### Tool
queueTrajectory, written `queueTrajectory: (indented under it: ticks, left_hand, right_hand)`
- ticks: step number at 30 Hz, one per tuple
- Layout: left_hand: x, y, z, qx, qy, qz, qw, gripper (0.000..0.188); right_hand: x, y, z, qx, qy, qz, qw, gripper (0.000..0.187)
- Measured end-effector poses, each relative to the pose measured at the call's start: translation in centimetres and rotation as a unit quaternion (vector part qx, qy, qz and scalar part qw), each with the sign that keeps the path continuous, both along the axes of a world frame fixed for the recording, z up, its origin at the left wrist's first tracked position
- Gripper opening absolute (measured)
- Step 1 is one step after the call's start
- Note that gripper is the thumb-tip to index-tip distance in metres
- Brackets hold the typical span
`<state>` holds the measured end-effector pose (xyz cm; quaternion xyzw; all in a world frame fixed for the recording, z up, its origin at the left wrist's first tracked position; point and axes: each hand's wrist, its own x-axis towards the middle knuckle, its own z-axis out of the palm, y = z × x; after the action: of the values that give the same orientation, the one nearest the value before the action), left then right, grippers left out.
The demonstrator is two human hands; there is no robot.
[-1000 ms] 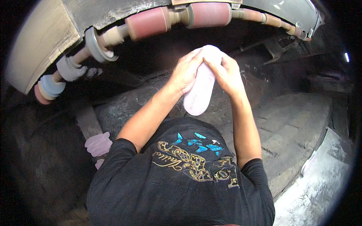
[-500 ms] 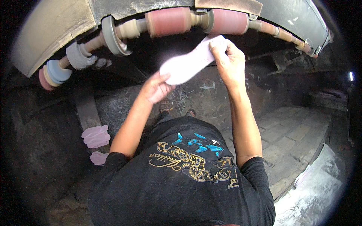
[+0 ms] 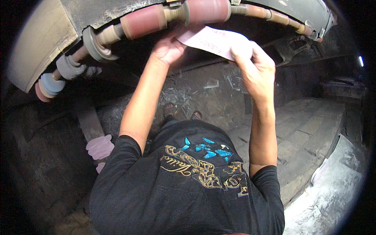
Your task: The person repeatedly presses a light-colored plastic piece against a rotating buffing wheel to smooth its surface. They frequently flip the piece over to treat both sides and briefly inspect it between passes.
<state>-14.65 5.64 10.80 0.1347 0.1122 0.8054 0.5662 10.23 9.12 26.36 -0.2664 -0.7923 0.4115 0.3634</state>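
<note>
Left hand (image 3: 170,49) at the left end of a pink insole (image 3: 215,40), too blurred to tell open or closed fingers; just above, a red drum (image 3: 208,11); right hand (image 3: 256,66), thumb and fingers clamped on the right end. Apparently edge-grinding, next calling for steady turning.
</note>
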Motion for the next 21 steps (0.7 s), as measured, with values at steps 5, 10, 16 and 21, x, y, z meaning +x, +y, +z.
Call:
queueTrajectory:
  ticks: [5,10,16,21]
  left_hand:
    - [7.9,-4.9,-0.9,-0.047,-0.067,-0.054,0.995,0.050]
    - [15.1,-14.0,-8.0,-0.190,-0.074,-0.067,0.977,0.048]
    - [11.6,-29.0,-20.5,-0.415,-0.109,0.126,0.895,0.040]
    - [6.5,-43.1,-27.6,-0.551,-0.119,0.286,0.775,0.037]
  right_hand:
    - [6.1,-1.0,-4.3,-0.210,0.035,-0.067,0.975,0.026]
    - [7.4,-5.9,-15.9,-0.425,-0.115,0.000,0.898,0.031]
    - [8.5,-7.4,-24.9,-0.268,-0.428,0.205,0.838,0.026]
    - [8.6,-7.4,-28.2,-0.210,-0.477,0.206,0.828,0.025]
